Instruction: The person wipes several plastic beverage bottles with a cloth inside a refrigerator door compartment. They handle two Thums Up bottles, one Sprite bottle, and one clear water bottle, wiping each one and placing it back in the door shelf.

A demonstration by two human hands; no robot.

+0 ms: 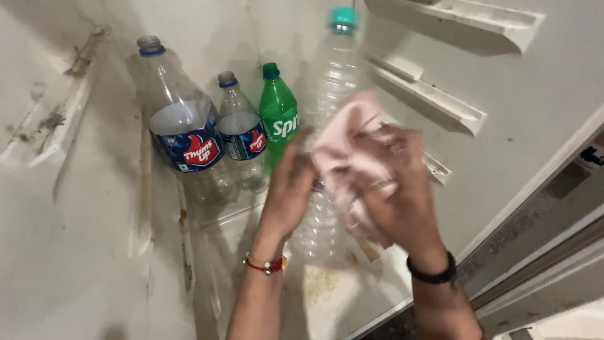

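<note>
A clear ribbed bottle (pixel 328 94) with a teal cap is standing upright inside a stained white compartment (pixel 88 252). The left hand (pixel 290 189) is curling around its side, gripping it. The right hand (pixel 399 189) is pressing a pink cloth (pixel 346 154) against the bottle, fingers bunched on the fabric. Left of the bottle, a green bottle (pixel 278 116) and two blue-labelled empty bottles (pixel 185 135) are standing against the back wall.

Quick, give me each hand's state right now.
Left hand: closed around the clear plastic bottle, holding it upright.
Right hand: closed on a pink cloth, pressed against the bottle.
</note>
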